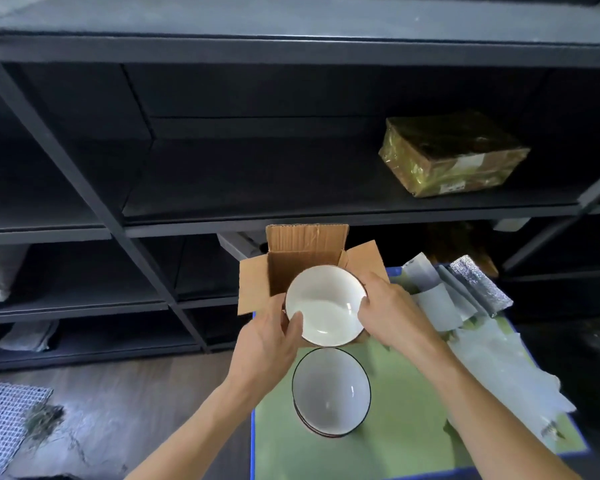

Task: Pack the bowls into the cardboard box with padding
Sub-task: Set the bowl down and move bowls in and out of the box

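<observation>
Head view: both hands are carrying one white bowl [326, 304] over the open cardboard box [307, 237]. The left hand [269, 337] is gripping the rim at the bowl's 7 o'clock, with the thumb lying inside the rim and the fingers going underneath. The right hand [392, 311] is clamping the rim at 3 o'clock, fingers curling round the edge. Neither hand is free.

The bowl is sitting mouth-up and covering the near part of the box opening. I can't tell whether it's touching cardboard yet. Flaps are standing open at 12, 9 and 3 o'clock; the near one is hiding under the hands.

Key relation: the opening is lying directly under the hands, slightly toward 12 o'clock. My read is that the next move is a short drop with a small push away. The bowl is round, so there's no long axis to line up; it's only a matter of keeping the rim level and clearing the flaps. Both hands are equally near.

A stack of bowls [331, 389] is waiting at 6 o'clock of the held one, on the green worktop [399, 431], just beside the box. Padding sheets [499, 368] are lying at 3 o'clock of the box.

The box floor is hidden, so I can't tell if any padding is in there. That's looking like the risk.
</observation>
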{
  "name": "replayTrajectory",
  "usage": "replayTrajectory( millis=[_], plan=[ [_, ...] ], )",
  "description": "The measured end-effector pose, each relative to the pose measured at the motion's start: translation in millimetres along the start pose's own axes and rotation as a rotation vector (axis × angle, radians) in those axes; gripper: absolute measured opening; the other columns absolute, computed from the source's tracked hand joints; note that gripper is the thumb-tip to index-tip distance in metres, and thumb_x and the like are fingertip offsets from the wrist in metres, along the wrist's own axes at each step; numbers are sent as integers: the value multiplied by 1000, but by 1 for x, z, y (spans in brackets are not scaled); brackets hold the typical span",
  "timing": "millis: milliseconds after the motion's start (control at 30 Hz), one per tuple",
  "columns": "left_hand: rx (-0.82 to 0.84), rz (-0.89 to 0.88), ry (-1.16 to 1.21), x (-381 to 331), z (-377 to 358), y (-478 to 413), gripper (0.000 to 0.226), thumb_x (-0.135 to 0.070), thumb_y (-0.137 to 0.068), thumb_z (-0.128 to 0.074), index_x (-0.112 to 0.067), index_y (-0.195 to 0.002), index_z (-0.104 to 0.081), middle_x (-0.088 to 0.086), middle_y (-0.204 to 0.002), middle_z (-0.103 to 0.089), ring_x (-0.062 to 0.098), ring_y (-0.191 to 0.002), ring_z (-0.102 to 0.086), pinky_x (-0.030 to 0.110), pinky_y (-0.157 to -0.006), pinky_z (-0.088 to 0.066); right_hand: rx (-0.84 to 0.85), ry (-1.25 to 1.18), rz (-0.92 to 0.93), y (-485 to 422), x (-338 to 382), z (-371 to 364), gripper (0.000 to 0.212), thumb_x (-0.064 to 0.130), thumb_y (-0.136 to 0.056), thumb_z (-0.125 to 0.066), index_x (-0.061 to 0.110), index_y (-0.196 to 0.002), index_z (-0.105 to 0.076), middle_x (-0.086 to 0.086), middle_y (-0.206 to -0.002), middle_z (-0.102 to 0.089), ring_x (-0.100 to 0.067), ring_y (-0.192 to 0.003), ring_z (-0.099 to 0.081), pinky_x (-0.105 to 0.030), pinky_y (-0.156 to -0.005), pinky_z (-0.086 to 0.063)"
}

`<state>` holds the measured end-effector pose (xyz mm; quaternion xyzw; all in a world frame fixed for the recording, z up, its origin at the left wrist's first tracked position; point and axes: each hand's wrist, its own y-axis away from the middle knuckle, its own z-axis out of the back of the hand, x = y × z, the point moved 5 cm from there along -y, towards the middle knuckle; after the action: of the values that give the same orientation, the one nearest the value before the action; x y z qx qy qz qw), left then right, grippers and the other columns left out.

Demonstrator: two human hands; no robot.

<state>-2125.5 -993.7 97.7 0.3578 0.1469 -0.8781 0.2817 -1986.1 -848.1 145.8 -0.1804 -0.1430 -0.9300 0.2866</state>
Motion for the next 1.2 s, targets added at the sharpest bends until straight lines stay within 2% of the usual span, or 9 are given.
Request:
replayTrajectory(
  millis=[133,300,467,567,733,833,967,1133,1200],
  plan=[
    [94,30,7,5,-14,32,14,-37,-96,-47,-38,-107,-40,-19,-70,-52,8,-63,-50,19,-44,-34,35,32,-26,32,-20,-20,31,9,-89,-44,16,-118,-51,-14,-108,-64,-36,-98,-56,-37,-65,-38],
    [172,80,-5,15,-28,57,15,-33,-95,-48,-37,-104,-37,-21,-68,-53,0,-61,-50,9,-52,-39,82,7,-72,55,-37,-46,32,8,-90,-42,20,-118,-50,-10,-107,-64,-32,-98,-56,-37,-67,-40],
    [220,143,-57,24,-35,69,11,-33,-94,-46,-37,-101,-38,-7,-61,-51,11,-52,-48,18,-40,-34,96,7,-76,68,-44,-61,32,7,-90,-42,18,-120,-50,-12,-105,-66,-34,-96,-59,-38,-66,-40],
    [238,131,-113,26,-41,74,14,-29,-96,-45,-28,-109,-41,-3,-63,-52,15,-56,-48,22,-44,-31,96,34,-66,73,-45,-69,34,6,-90,-42,16,-122,-48,-12,-101,-66,-33,-93,-59,-38,-65,-38],
    [282,137,-137,30,-48,81,19,-20,-95,-42,-19,-114,-44,-4,-65,-50,22,-60,-51,32,-50,-35,106,48,-47,79,-47,-80,34,6,-92,-42,15,-124,-50,-9,-111,-57,-29,-101,-58,-36,-79,-45],
    [286,141,-161,30,-48,79,26,-21,-95,-42,-18,-121,-45,2,-70,-56,29,-69,-59,36,-54,-43,108,31,-49,78,-48,-83,38,6,-92,-42,16,-128,-51,-8,-112,-55,-29,-104,-57,-36,-84,-46],
    [275,106,-169,26,-47,74,33,-30,-99,-42,-22,-131,-45,-2,-64,-52,26,-66,-59,36,-59,-48,132,29,-69,77,-49,-85,35,6,-94,-41,15,-125,-52,-8,-107,-52,-30,-99,-58,-35,-78,-43],
    [285,108,-207,29,-47,69,22,-30,-99,-41,-18,-114,-53,-3,-64,-52,26,-64,-58,38,-58,-48,154,-8,-80,79,-49,-84,26,3,-92,-40,13,-112,-54,-7,-98,-49,-31,-91,-56,-35,-73,-43],
    [272,102,-202,30,-47,67,23,-30,-98,-42,-20,-116,-53,-5,-61,-50,19,-58,-52,33,-52,-42,164,-19,-83,78,-49,-83,30,2,-90,-40,15,-113,-55,-6,-99,-50,-29,-93,-56,-35,-75,-44]
  ],
)
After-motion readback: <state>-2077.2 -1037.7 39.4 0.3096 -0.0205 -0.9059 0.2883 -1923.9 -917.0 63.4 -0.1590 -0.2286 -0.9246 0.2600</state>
